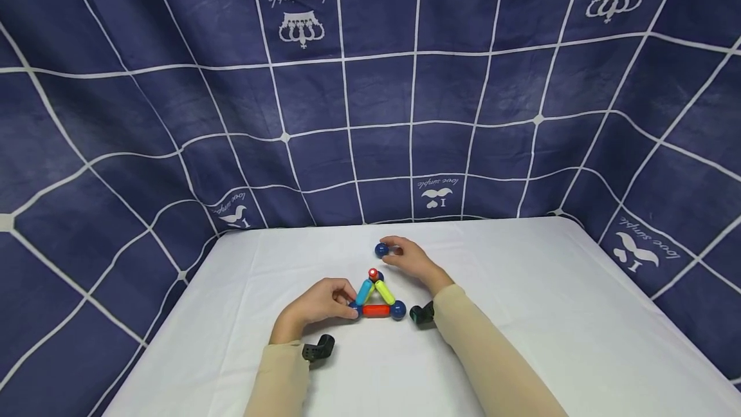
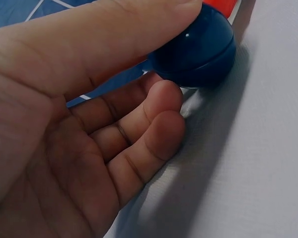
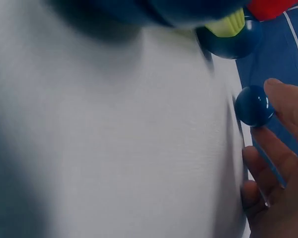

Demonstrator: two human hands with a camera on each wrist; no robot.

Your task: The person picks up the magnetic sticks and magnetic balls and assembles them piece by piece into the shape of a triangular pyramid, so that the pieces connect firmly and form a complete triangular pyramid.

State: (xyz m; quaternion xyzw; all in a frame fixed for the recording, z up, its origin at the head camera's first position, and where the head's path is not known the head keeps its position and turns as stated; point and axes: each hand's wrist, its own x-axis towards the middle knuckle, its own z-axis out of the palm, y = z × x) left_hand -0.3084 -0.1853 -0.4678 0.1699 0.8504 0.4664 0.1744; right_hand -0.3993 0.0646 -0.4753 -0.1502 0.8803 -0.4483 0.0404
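Note:
A triangle of magnetic rods and blue balls lies on the white cloth. Its front side is a red rod (image 1: 376,311), with a light blue rod (image 1: 364,291) and a yellow-green rod (image 1: 384,292) slanting to the back. Another red rod (image 1: 373,272) points up near the rear ball. My left hand (image 1: 321,303) holds the left corner ball (image 2: 201,47) with the thumb laid over it. Beyond the triangle, my right hand (image 1: 410,259) pinches a separate blue ball (image 3: 254,105) between thumb and finger. The right corner ball (image 1: 397,310) is untouched.
A white cloth (image 1: 521,314) covers the table. Dark blue curtains (image 1: 376,95) with white grid lines stand behind it and at both sides. Black wrist cameras (image 1: 319,347) sit on both wrists, the right one close beside the triangle's right corner.

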